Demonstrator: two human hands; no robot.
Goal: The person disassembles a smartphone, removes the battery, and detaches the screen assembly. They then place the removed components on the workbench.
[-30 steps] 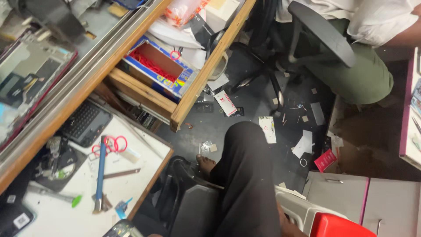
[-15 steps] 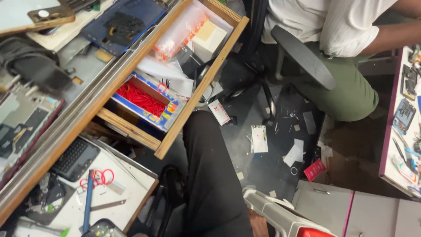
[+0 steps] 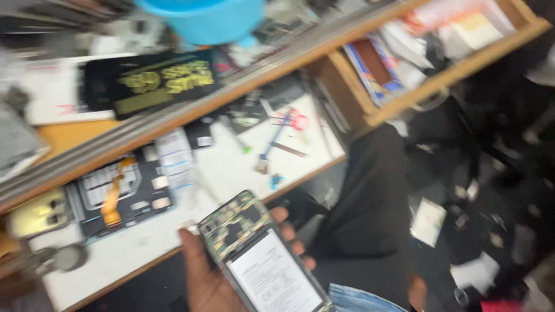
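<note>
Fingers of the left hand curl around an opened smartphone at the bottom of the view, thumb on its left edge and fingertips showing past its right edge; its back cover is off, baring a circuit board above a white-labelled battery. Half a second ago neither the hand nor the phone was in view. The right hand is out of sight. Just beyond the phone lies the white pull-out shelf, which sat at the lower left before and now fills the middle, carrying a dismantled phone with an orange flex cable, a blue-handled brush and red scissors. The dark trouser leg hangs right of it. Farther off, the wooden drawer has shifted to the upper right, and a blue tub appears at the top. Everything is motion-blurred.
</note>
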